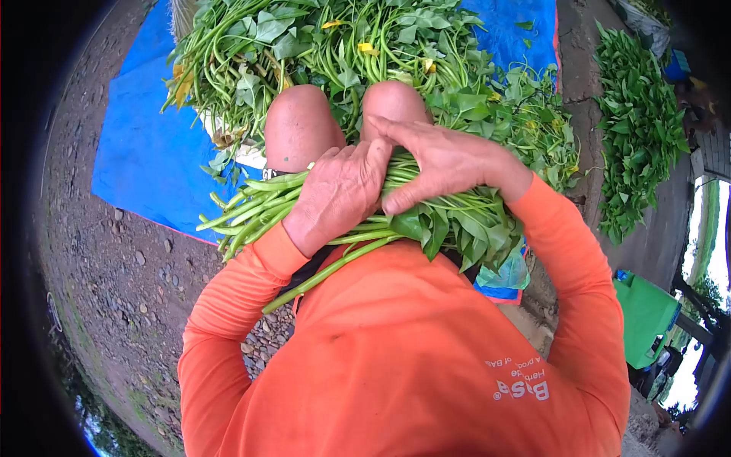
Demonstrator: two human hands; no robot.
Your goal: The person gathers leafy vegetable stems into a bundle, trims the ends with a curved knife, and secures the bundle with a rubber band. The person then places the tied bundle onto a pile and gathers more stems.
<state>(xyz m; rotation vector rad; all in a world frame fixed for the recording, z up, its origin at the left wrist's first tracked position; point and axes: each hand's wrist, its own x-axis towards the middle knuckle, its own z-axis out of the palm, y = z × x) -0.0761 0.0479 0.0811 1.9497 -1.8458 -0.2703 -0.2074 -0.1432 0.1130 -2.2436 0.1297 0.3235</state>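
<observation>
Head view | leafy bundle (415, 223) across lap (303, 276), long axis sideways, stem ends (236, 217) left | left hand (336, 190) curled over stems, nearer those ends; right hand (449, 161) wide, thumb apart, toward leaves (476, 228) | blue tarp (145, 148), heaped greens (365, 53) beyond knees (303, 126); stony ground (126, 263) left

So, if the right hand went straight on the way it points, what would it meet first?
Probably the left hand, on the stems directly ahead of the right hand; depth is unclear, so it might pass just above.
</observation>
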